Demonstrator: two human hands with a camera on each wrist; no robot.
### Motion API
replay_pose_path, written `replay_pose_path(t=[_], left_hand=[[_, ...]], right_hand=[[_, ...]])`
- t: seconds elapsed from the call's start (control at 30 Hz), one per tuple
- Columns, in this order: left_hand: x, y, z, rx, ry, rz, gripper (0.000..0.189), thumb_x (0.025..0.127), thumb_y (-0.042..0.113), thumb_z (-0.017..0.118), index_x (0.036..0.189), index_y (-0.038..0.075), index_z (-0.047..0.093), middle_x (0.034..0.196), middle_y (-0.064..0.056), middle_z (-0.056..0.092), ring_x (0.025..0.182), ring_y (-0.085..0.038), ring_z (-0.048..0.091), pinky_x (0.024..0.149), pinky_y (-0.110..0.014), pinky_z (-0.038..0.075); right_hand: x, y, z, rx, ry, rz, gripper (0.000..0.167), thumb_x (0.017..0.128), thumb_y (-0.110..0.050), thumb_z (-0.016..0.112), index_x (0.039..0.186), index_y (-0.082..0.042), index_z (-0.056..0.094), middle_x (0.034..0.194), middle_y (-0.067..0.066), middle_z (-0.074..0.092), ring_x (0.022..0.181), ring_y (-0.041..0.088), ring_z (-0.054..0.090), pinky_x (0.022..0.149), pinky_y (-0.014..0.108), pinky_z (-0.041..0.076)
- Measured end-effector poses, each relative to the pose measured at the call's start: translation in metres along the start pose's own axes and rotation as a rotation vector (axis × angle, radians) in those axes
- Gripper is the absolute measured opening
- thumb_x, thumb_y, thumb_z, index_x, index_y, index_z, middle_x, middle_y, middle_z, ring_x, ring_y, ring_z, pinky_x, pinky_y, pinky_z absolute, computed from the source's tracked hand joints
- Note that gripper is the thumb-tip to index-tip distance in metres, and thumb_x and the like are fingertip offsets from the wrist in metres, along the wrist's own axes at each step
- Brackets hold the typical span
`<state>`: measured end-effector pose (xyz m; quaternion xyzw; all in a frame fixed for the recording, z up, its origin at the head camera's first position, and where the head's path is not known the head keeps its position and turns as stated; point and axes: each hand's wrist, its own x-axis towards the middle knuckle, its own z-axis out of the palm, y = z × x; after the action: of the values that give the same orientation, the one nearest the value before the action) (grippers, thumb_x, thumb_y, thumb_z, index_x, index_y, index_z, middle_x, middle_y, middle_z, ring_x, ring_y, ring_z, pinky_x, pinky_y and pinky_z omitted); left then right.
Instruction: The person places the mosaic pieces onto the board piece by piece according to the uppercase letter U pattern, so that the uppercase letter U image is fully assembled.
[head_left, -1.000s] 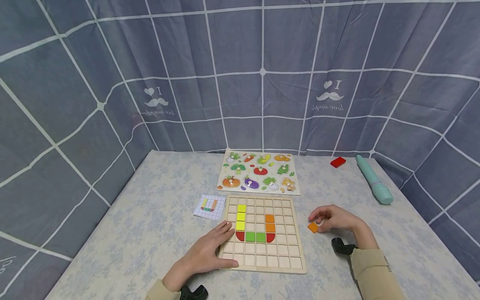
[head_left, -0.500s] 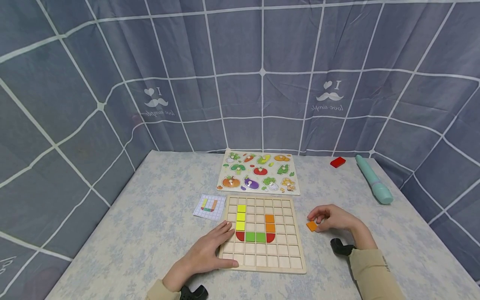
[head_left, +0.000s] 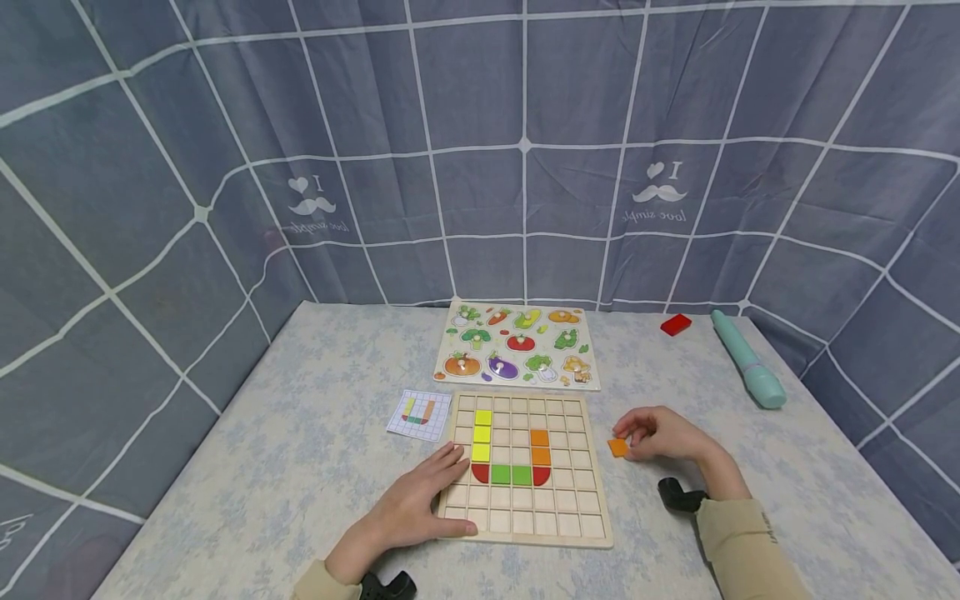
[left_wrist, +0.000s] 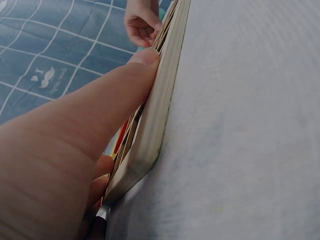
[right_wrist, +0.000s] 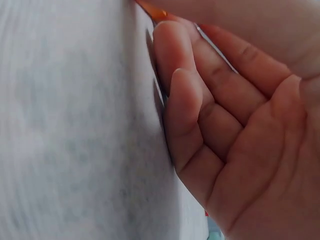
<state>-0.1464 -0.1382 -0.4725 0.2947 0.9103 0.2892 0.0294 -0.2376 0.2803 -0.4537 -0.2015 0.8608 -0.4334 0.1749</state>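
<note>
The wooden grid board (head_left: 567,523) lies flat before me, bearing three yellow tiles (head_left: 482,434), two green tiles (head_left: 512,474), two orange tiles (head_left: 540,447) and two rounded red tiles (head_left: 541,475) in a U shape. My left hand (head_left: 417,501) rests along the board's left side, thumb (left_wrist: 145,57) on its near edge in the left wrist view. To the right of the board, my right hand (head_left: 660,435) pinches a loose orange tile (head_left: 617,448) low over the table. The right wrist view shows only a sliver of that orange tile (right_wrist: 156,12) past the thumb; the other fingers curl inward.
A card (head_left: 420,415) printed with a coloured U lies left of the board. Behind stands a vegetable puzzle board (head_left: 517,346) lying flat. A red block (head_left: 676,325) and a teal cylinder-shaped object (head_left: 750,360) are at the back right. Tiled-pattern curtains enclose the table.
My right hand has shifted slightly left toward the board, and the orange tile has moved with it, turning a little. The left hand and the board stay put.
</note>
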Motion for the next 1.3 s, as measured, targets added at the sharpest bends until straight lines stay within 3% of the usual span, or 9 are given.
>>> replay_pose_path(t=[0.47, 0.8, 1.1, 1.3], left_hand=[[0.001, 0.001, 0.001, -0.021, -0.012, -0.002, 0.087, 0.077, 0.063, 0.064, 0.141, 0.008, 0.044, 0.15, -0.004, 0.031, 0.141, -0.021, 0.02, 0.106, -0.047, 0.032], [-0.001, -0.001, 0.002, -0.017, -0.006, -0.004, 0.087, 0.077, 0.063, 0.065, 0.142, 0.009, 0.044, 0.151, -0.004, 0.031, 0.141, -0.021, 0.02, 0.106, -0.048, 0.032], [0.0, -0.001, 0.001, -0.021, -0.005, -0.003, 0.087, 0.077, 0.062, 0.065, 0.142, 0.009, 0.043, 0.151, -0.004, 0.031, 0.141, -0.021, 0.02, 0.106, -0.048, 0.031], [0.0, -0.001, 0.001, -0.025, -0.001, 0.002, 0.087, 0.076, 0.061, 0.066, 0.142, 0.008, 0.044, 0.15, -0.004, 0.031, 0.141, -0.022, 0.02, 0.106, -0.047, 0.031]], right_hand=[[0.003, -0.013, 0.009, -0.075, 0.086, -0.031, 0.027, 0.078, -0.014, 0.076, 0.1, -0.001, 0.066, 0.088, 0.005, 0.065, 0.073, 0.017, 0.057, 0.066, 0.025, 0.048], [0.023, -0.047, 0.017, -0.054, 0.138, -0.063, 0.024, 0.081, -0.012, 0.073, 0.102, -0.004, 0.067, 0.093, 0.004, 0.065, 0.08, 0.02, 0.056, 0.071, 0.026, 0.049], [0.055, -0.064, 0.032, -0.121, 0.088, -0.154, 0.021, 0.082, -0.015, 0.074, 0.1, -0.007, 0.068, 0.097, 0.002, 0.066, 0.082, 0.016, 0.059, 0.077, 0.03, 0.052], [0.072, -0.063, 0.041, -0.126, 0.039, -0.14, 0.021, 0.081, -0.015, 0.075, 0.098, -0.007, 0.068, 0.091, 0.0, 0.065, 0.079, 0.015, 0.059, 0.075, 0.029, 0.052]])
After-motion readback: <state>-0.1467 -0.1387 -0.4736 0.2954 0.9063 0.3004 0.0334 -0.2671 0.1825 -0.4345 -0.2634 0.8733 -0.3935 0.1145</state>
